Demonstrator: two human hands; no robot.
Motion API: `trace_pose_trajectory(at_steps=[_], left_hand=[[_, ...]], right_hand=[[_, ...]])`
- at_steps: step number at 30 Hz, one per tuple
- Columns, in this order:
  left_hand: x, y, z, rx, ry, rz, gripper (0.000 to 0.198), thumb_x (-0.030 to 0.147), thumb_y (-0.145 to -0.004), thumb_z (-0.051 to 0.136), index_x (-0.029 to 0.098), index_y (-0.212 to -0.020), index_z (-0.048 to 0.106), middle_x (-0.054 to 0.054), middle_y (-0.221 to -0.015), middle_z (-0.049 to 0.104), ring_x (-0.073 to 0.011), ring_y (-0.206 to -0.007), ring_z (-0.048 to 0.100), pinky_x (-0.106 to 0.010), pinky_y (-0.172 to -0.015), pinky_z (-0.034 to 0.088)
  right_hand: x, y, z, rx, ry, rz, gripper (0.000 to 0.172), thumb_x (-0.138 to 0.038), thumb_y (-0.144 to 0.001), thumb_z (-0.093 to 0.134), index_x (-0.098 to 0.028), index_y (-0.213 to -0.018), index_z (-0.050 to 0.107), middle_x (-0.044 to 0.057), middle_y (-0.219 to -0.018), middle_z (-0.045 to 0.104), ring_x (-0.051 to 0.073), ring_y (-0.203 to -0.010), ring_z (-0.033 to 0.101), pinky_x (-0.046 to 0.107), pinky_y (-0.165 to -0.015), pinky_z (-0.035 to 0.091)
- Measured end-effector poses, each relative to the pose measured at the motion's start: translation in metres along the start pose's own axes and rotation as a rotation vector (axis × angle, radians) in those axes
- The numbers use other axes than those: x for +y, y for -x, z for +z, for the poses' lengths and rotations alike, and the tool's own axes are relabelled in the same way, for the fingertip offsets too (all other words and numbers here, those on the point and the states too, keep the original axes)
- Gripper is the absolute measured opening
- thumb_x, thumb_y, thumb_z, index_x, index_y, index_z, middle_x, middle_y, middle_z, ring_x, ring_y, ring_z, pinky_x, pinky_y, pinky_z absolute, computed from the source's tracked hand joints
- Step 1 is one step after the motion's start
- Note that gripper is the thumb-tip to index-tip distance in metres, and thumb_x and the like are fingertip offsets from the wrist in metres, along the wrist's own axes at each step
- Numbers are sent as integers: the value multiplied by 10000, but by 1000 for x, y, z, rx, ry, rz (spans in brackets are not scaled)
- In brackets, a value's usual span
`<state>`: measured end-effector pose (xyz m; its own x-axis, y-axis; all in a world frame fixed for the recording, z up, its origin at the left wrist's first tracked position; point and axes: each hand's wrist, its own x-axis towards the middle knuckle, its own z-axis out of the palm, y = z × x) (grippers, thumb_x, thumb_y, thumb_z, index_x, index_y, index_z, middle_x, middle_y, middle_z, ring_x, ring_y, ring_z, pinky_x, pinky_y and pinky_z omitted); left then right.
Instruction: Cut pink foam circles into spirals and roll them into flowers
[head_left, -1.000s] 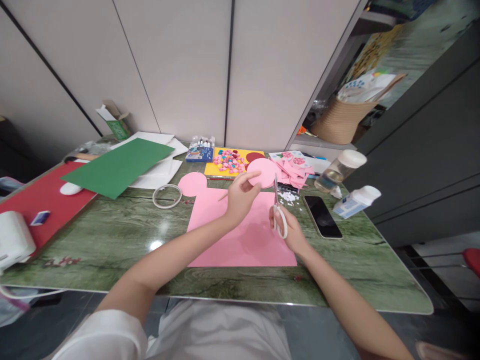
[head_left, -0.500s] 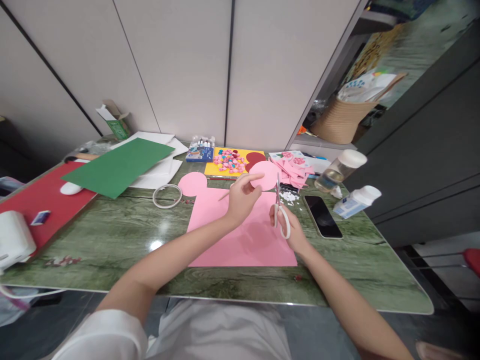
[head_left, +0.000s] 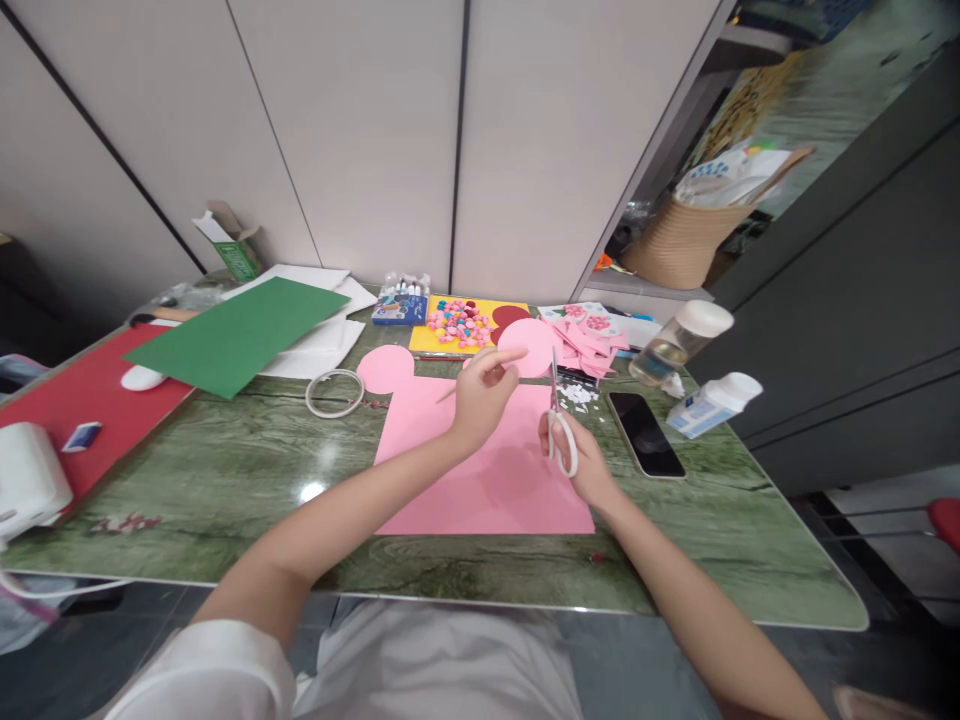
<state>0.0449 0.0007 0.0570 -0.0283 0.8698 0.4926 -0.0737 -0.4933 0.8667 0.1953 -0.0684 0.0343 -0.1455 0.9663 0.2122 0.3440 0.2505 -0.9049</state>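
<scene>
My left hand [head_left: 484, 392] pinches a pink paper circle [head_left: 534, 345] near its lower left edge and holds it up above the table. White-handled scissors [head_left: 561, 440] are gripped in my right hand [head_left: 581, 460], the blades pointing up at the circle's right edge. Under both hands a large pink sheet [head_left: 480, 490] lies flat. A thin stick-like end [head_left: 445, 397] shows beside my left hand; what it belongs to is hidden. Another pink circle [head_left: 385, 369] rests at the sheet's upper left corner.
A roll of tape [head_left: 334, 393] lies to the left, near a green sheet [head_left: 240, 335]. Behind are colourful small pieces [head_left: 459, 322] on yellow paper and pink scraps [head_left: 585, 345]. At right are a phone [head_left: 646, 433], a white bottle [head_left: 714, 404] and a clear bottle [head_left: 679, 343].
The pink circle and my left hand have shifted very slightly. The scissors have tipped a little to the left at the circle's right edge. Everything else stays in place.
</scene>
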Motion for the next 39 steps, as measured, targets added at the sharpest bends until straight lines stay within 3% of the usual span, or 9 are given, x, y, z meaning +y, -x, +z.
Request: trace_pose_trajectory(at_steps=[5,12,21,26,31,39], left_hand=[[-1,0,1,9,38,-9,223,202,-764,577,210,-969,665,-45,-941,620,-135,-798,538,-259,-703,449],[-1,1,2,29,-6,-40,272,220,-741,613,208,-1011,641,-65,-1026,607,-170,-920,548,-275,-749,455],[4,2,2,-14,-33,-57,278,120,-697,587,198,-955,655,-30,-864,594,-100,-658,497,-231,-630,434],[1,2,3,-12,11,-52,293,128,-711,572,197,-986,645,-47,-952,607,-116,-740,533,-240,-681,442],[1,2,2,1,16,-61,253,146,-726,557,200,-950,662,-40,-930,622,-101,-685,508,-233,-645,432],[3,0,2,9,85,-54,237,135,-736,546,184,-933,666,-49,-928,607,-108,-753,512,-223,-677,443]], right_hand=[[0,0,0,-11,2,-2,336,-473,-905,337,-203,-752,464,-20,-623,461,122,-567,433,264,-566,340],[0,0,1,-15,0,10,334,-476,-903,339,-204,-752,462,-24,-614,455,121,-549,424,263,-554,333],[-2,1,0,-4,5,-48,314,-454,-914,322,-207,-783,464,-17,-642,450,132,-590,425,276,-583,327],[-2,0,0,-5,-3,-38,317,-450,-916,322,-204,-773,461,-16,-643,455,130,-590,425,276,-587,328],[-2,0,0,-5,2,-21,334,-463,-912,324,-203,-746,453,-18,-630,455,127,-579,425,272,-575,326],[0,0,0,-24,-13,-1,315,-441,-917,335,-203,-747,453,-21,-634,457,119,-576,422,267,-575,322]])
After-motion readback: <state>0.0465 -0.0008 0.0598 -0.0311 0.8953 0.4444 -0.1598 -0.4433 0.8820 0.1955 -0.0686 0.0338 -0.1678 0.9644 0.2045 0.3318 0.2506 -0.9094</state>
